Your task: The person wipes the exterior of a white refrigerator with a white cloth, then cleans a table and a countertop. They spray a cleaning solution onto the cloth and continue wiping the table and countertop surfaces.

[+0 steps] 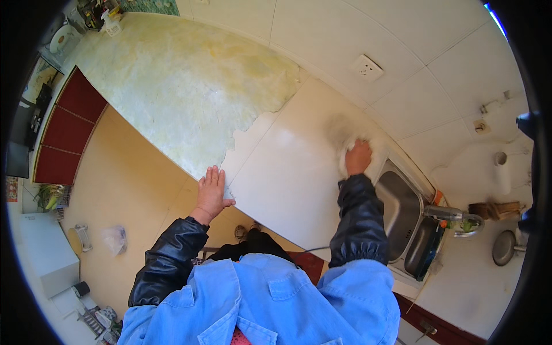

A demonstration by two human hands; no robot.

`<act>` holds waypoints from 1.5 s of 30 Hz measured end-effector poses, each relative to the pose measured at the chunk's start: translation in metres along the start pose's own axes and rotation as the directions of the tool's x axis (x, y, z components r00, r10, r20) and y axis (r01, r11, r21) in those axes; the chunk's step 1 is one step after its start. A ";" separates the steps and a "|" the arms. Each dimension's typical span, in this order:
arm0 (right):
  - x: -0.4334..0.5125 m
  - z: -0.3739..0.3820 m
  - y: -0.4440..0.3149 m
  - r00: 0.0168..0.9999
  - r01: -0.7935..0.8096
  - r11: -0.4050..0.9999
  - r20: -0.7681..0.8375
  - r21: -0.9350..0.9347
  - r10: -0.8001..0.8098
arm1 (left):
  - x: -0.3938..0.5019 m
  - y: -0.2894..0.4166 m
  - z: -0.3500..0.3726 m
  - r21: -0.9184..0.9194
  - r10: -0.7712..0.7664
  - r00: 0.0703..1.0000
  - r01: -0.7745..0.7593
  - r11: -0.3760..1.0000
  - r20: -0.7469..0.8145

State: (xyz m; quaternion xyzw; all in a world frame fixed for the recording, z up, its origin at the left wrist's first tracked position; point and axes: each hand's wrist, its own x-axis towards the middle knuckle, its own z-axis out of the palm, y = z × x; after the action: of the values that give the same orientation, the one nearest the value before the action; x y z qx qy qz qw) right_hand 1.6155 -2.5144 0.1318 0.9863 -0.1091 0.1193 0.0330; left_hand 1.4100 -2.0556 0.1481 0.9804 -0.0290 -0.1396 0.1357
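Note:
My right hand (359,158) bunches a white cloth (343,160) against the pale tiled countertop (293,172), close to the sink's corner. Motion blurs the cloth's outline, and a grey smudge (340,128) lies just beyond it. My left hand (211,189) rests palm down on the counter's front edge, fingers extended, holding nothing. Its fingertips reach the ragged border of a yellow-green marbled covering (185,95), which spreads over the counter's left part. Black sleeve covers hide both forearms.
A stainless steel sink (394,207) with a faucet (448,213) is at the right. A wall socket (368,68) sits above the counter. Far left, a spray bottle (111,25) stands near dark red cabinets (71,116). A plastic bag (115,239) and a stool (79,239) are on the floor.

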 end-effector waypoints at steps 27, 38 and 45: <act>0.026 -0.011 -0.088 0.912 0.384 0.867 0.017 0.316 -0.410 | 0.006 0.009 0.008 0.144 0.076 0.996 -0.081 0.986 0.041; -0.125 -0.063 -0.010 0.877 0.432 0.887 0.153 0.164 -0.455 | 0.000 -0.005 -0.003 0.031 0.193 0.981 -0.192 0.981 -0.036; -0.182 -0.065 -0.107 0.913 0.358 0.928 0.167 0.105 -0.372 | -0.003 -0.038 -0.006 -0.082 0.351 0.935 -0.354 0.932 -0.057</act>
State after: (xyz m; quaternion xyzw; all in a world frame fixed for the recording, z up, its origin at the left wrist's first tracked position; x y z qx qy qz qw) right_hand 1.4524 -2.3671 0.1464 0.9966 0.0788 0.0230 0.0086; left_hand 1.4093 -2.0171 0.1443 0.9548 -0.1953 -0.0939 0.2034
